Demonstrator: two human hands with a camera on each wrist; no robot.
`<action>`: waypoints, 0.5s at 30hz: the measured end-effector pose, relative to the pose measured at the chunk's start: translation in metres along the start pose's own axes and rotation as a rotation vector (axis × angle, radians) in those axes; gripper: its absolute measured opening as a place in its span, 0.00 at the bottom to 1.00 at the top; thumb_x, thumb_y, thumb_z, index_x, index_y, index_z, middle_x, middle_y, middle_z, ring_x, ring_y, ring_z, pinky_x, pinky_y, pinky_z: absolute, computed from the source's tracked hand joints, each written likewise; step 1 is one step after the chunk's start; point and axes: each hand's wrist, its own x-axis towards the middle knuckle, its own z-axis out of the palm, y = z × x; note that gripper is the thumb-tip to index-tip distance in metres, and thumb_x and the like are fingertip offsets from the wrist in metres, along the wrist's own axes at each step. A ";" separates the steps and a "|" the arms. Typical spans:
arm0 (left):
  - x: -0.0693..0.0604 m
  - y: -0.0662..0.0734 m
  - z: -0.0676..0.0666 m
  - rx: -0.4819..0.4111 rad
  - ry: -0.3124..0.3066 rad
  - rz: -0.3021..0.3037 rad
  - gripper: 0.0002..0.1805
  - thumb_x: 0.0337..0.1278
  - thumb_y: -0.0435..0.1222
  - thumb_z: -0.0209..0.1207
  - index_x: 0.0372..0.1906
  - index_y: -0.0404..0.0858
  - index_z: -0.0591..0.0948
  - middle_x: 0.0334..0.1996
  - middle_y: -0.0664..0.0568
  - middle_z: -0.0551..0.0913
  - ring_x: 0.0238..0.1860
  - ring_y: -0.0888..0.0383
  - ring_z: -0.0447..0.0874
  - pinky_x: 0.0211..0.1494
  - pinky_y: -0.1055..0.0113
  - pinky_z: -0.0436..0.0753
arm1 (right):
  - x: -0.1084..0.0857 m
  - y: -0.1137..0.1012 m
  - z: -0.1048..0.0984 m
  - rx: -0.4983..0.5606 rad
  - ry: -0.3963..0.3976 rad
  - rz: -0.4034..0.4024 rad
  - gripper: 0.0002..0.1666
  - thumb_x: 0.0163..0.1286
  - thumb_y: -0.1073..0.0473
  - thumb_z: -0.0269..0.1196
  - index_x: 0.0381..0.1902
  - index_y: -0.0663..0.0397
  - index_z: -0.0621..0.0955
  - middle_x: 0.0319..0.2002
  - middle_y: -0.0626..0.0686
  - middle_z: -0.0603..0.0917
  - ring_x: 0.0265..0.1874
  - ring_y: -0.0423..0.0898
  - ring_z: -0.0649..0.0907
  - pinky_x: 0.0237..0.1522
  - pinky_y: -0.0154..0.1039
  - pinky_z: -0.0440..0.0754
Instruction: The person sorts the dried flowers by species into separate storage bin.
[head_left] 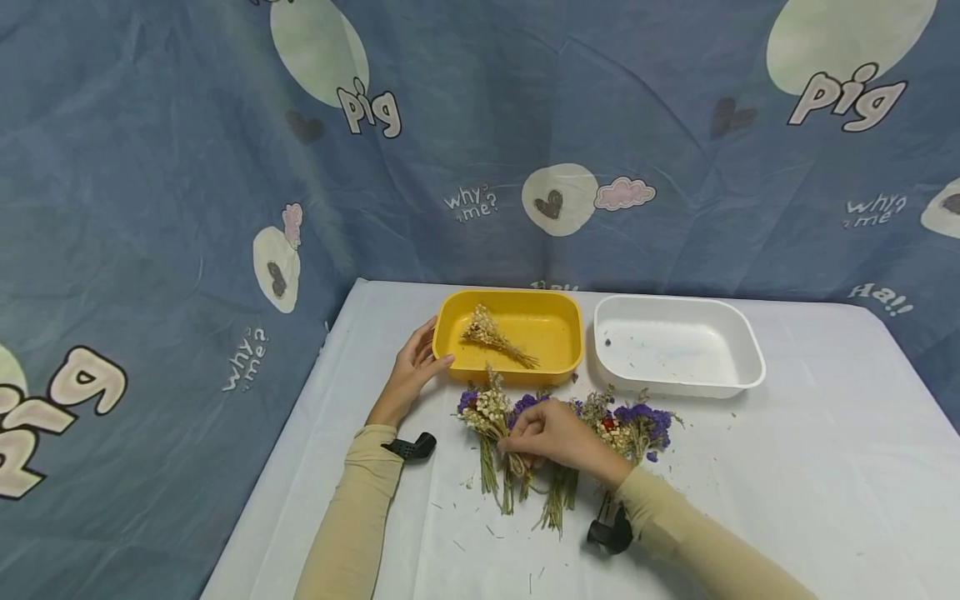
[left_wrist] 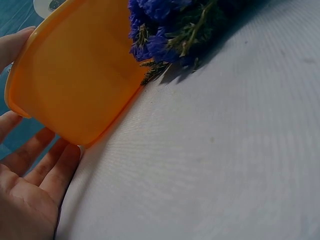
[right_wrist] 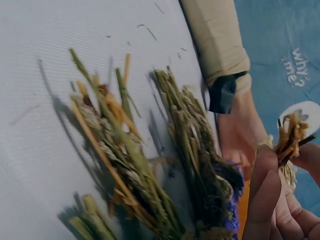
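A yellow tray [head_left: 566,379] holds one bunch of dried straw-coloured flowers [head_left: 491,333]. My left hand [head_left: 411,371] touches the tray's left end, its thumb near the front corner and its fingers along the side; the left wrist view shows these fingers [left_wrist: 62,167] mostly straight against the outer wall. My right hand [head_left: 551,435] pinches a bunch of pale dried flowers [head_left: 489,410] by its stems between thumb and fingertips. In the right wrist view, the cut stem ends [right_wrist: 291,136] stick out of that pinch. Other bunches with purple flowers [head_left: 651,421] lie under and beside this hand.
A white tray [head_left: 753,367] with a few specks in it stands right of the yellow one. Loose stem bits [head_left: 491,531] are scattered on the white-covered table [head_left: 825,467]. A blue printed cloth [head_left: 465,125] hangs behind and at the left.
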 end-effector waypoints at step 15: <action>0.000 0.000 0.001 0.003 -0.007 0.015 0.43 0.69 0.36 0.66 0.82 0.54 0.58 0.78 0.46 0.66 0.79 0.46 0.64 0.82 0.54 0.67 | 0.003 -0.005 -0.021 0.224 -0.003 0.067 0.16 0.69 0.50 0.70 0.38 0.60 0.89 0.24 0.42 0.87 0.23 0.38 0.74 0.29 0.31 0.73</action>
